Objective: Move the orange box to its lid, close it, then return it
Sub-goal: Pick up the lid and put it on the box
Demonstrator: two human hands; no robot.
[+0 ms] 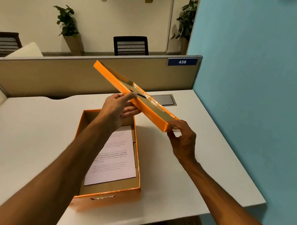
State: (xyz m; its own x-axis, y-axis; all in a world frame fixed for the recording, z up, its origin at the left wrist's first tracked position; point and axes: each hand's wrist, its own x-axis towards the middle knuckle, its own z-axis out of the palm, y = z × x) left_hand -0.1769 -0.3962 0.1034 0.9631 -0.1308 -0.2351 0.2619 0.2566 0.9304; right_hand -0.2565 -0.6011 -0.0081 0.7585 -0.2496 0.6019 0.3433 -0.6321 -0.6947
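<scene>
Head view. The orange box (108, 161) is resting open on the white table (32, 132), near the front edge, with a printed sheet (115, 155) lying flat inside it. The lid (133, 94) is being held in the air above and beyond the box, tilted steeply, its far end raised toward the partition (61, 74) and its near end lowered to the right. The left hand (117, 107) is gripping the lid at mid-length, the thumb pressed on the outer wall and the fingers (130, 110) curled beneath. The right hand (180, 136) is pinching the lid's near corner, closed on it.

Probable faults: the lid is being presented with its hollow side partly turned away from the box, so it is judged that rotation is needed before seating; if it is lowered skewed, one wall is likely to catch on the box rim and buckle. The corner pinch is narrow, so slippage is possible during rotation. The sheet is judged low enough not to be trapped.

Clearances: open table is available to the left of the box and, more narrowly, to the right. The blue wall (247, 99) is standing close on the right, and the partition is limiting travel at the rear. A recessed panel (163, 100) is lying in the table behind the lid.
</scene>
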